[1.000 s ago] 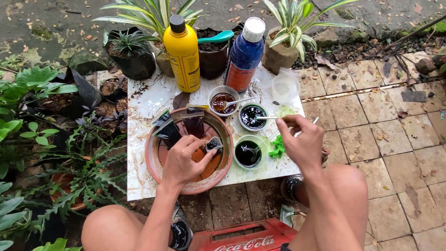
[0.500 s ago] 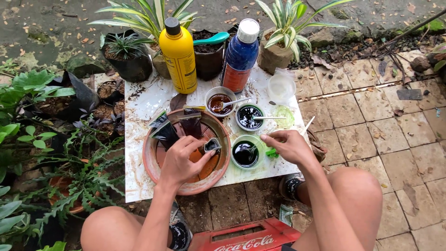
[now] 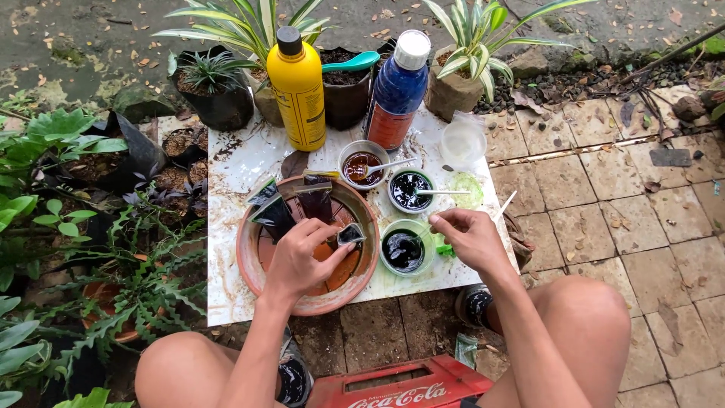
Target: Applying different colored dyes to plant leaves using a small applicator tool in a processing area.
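Since the earlier frame, the right hand [image 3: 470, 236] has dropped from above the cups to the rim of the green cup [image 3: 404, 247] of dark liquid, fingers pinched narrow on what appears to be a thin stick. The left hand [image 3: 303, 255] has barely shifted; it rests inside the terracotta saucer [image 3: 249, 249], fingertips closed on a small dark cut piece [image 3: 351, 233] at the saucer's right edge, just beside the green cup.

Assessment of the step: dipping or coating seems to be in hand. The piece is best kept low over the saucer so drips fall there, with the stick worked gently so the light cup does not tip on the white board [image 3: 234, 170]. Other dark pieces [image 3: 276, 214] lean against the saucer's far wall and should stay apart from the wet one.

Not determinable: the stick's tip and the item under the right fingers are hidden by the hand. A green object [image 3: 444, 249] beside the cup is mostly covered. Contents of the two upper cups [image 3: 408, 189] read only as dark fluid with spoons. A red crate [image 3: 400, 387] is cut off at the bottom edge.
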